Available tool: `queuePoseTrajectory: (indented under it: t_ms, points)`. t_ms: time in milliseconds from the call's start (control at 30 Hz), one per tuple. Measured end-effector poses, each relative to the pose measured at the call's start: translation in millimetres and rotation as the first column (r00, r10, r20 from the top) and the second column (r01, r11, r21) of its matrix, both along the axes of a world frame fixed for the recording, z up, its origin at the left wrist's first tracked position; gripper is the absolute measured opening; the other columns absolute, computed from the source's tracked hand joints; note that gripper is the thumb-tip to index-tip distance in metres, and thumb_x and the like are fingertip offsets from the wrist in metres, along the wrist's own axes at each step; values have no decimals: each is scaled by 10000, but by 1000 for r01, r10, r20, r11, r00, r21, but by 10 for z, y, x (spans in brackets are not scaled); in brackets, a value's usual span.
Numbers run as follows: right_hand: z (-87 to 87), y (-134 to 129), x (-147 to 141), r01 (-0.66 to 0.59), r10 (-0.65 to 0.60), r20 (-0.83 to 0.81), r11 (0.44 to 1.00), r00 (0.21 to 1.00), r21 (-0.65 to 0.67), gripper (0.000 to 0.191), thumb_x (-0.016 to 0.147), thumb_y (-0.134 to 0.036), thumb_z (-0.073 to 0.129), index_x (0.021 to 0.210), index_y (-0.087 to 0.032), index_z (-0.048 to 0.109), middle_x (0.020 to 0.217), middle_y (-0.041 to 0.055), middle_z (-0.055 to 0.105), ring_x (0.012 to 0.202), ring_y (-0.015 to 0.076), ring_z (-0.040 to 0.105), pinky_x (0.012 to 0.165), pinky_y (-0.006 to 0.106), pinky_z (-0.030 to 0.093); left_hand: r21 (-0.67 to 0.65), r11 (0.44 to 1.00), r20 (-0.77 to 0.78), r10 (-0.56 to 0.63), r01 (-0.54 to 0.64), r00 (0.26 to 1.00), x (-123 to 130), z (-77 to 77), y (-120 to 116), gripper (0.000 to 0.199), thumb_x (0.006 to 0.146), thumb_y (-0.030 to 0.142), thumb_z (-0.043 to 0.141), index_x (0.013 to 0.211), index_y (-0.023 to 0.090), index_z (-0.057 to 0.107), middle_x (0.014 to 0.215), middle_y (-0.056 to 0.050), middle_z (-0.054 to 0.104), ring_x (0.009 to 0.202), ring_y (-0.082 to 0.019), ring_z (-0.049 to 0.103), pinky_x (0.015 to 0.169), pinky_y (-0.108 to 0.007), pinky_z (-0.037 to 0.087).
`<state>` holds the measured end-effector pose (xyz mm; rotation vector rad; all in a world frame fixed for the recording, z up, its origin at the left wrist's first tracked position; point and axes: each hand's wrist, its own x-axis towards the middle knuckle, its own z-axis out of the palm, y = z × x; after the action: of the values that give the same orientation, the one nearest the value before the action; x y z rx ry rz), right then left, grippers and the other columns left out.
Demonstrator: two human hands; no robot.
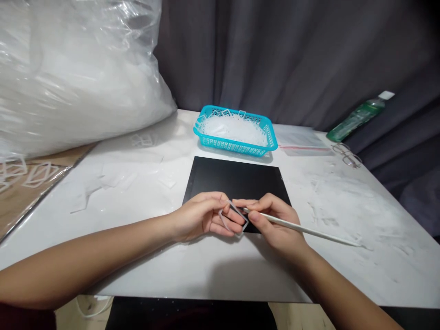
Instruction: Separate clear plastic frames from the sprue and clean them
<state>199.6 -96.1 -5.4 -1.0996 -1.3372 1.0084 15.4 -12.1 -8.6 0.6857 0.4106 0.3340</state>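
Note:
Over the near edge of a black mat (pixel 237 176), my left hand (pixel 211 213) pinches a small translucent plastic frame (pixel 239 211) between thumb and fingers. The frame is a thin rectangle with an open middle, held tilted. My right hand (pixel 277 217) grips a slim, pale, pen-like tool (pixel 309 229). Its short tip sits close to the frame's edge; whether the two touch I cannot tell. The tool's long rear end slants out to the right above the table.
A blue basket (pixel 237 145) full of clear plastic pieces stands behind the mat. A large plastic bag (pixel 75 82) bulges at left, near loose frames (pixel 41 174). Clear zip bags (pixel 302 141), glasses (pixel 350 158) and a green bottle (pixel 359 118) are at right. Plastic scraps (pixel 343 211) litter the table.

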Motion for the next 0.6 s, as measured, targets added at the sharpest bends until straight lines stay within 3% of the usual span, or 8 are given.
queuePoseTrajectory:
  t_ms: [133, 433, 600]
  points:
    - [15, 7, -29, -28, 28, -18, 999, 999, -15, 72, 857, -226, 642, 832, -222, 575, 1032, 65, 743, 951, 195, 708, 803, 312, 585, -3, 1000, 22, -15, 15, 1000, -2, -31, 2, 175, 850, 240, 585, 763, 106, 514, 894, -150, 722, 734, -198, 725, 626, -265, 588]
    - [19, 8, -26, 42, -42, 42, 999, 998, -7, 73, 827, -207, 672, 805, -234, 608, 980, 26, 755, 960, 181, 705, 817, 292, 586, -13, 1000, 9, -18, 18, 1000, 4, -45, 5, 169, 855, 242, 598, 788, 113, 512, 968, -138, 715, 719, -195, 727, 605, -258, 589]
    - [5, 14, -34, 51, -51, 45, 999, 998, 0, 78, 821, -192, 679, 811, -234, 614, 1002, 19, 752, 969, 177, 702, 830, 289, 586, -10, 1000, 29, -27, 27, 999, -1, -55, 12, 141, 871, 231, 579, 817, 123, 507, 817, -88, 719, 737, -211, 730, 624, -269, 594]
